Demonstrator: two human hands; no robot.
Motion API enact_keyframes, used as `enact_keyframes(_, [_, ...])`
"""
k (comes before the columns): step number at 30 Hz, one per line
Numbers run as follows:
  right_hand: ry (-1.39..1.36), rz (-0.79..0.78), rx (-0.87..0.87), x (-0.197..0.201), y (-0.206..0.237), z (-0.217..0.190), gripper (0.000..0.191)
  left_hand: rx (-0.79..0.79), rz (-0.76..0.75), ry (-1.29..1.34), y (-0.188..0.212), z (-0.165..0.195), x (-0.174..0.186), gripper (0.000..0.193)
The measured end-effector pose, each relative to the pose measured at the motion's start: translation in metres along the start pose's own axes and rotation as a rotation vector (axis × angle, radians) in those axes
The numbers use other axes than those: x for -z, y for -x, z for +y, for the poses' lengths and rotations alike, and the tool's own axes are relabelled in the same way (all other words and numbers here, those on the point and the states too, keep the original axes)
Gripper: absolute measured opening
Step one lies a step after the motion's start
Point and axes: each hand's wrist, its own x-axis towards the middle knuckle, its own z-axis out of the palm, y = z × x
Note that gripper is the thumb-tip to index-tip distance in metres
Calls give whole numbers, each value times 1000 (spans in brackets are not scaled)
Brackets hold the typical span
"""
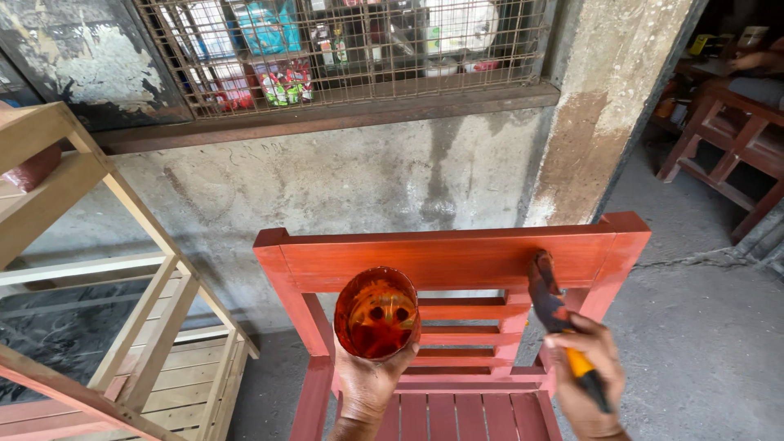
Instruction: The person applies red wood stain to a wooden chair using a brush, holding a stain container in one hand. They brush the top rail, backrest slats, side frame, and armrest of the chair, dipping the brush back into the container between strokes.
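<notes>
My left hand [365,384] holds a round open cup [376,314] of reddish-orange stain, tilted toward me, in front of a red-stained wooden chair [441,260]. My right hand [590,371] grips a paintbrush [555,309] by its yellow and black handle. The stained bristles rest against the chair's broad top back rail, near its right end. Narrower slats of the chair back run below the rail, between my two hands.
An unpainted pale wooden frame [122,327] stands at the left. A grey concrete wall [351,180] with a wire-mesh window [343,49] rises behind the chair. Red wooden furniture [731,147] and another person's arm [755,59] are at the far right, on a concrete floor [702,343].
</notes>
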Motion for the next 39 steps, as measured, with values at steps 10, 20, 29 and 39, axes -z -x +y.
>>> enact_keyframes(10, [208,250,-79,29,19,38,23,-5,42,22,6,-4,23,83])
enact_keyframes(20, [-19,31,-72,-148,51,-99,26,68,103,274,6,-8,155,79])
enact_keyframes(29, [-359,-629,-49,-202,86,-146,23,32,133,127,11,-23,231,89])
enact_keyframes(39, [-330,-749,59,-297,171,-99,16,611,249,1139,4,-55,254,94])
